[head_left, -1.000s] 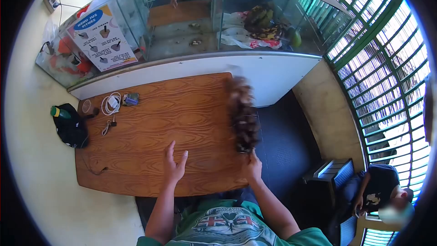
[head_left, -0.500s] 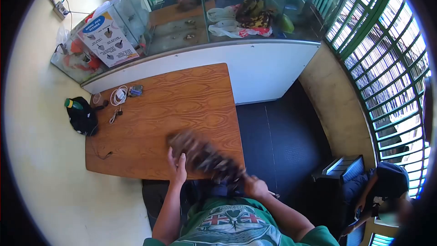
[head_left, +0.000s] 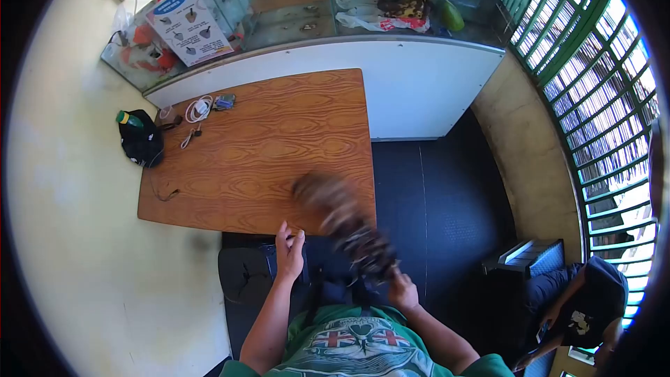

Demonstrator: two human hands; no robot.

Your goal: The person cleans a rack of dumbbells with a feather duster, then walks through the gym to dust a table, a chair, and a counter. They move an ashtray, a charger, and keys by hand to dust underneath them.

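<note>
A brown feather duster point(head_left: 354, 236), smeared by motion, slants across the near right corner of the wooden table point(head_left: 237, 167). My right hand point(head_left: 403, 292) is closed around its handle end, off the table's near edge and close to my body. The duster's far end lies over the tabletop. At the near edge, my left hand point(head_left: 289, 257) has its fingers extended and holds nothing; it is left of the duster and apart from it.
A black cap point(head_left: 143, 141), a green bottle point(head_left: 130, 120) and a white cable point(head_left: 199, 107) lie at the table's left end. Behind stands a glass display case point(head_left: 293, 21). A stool point(head_left: 246, 274) is below the near edge. Another person point(head_left: 593, 300) sits at right.
The duster and my right hand have swung a little right, and the duster has moved off my left hand. My view has shifted, so the table appears higher.
</note>
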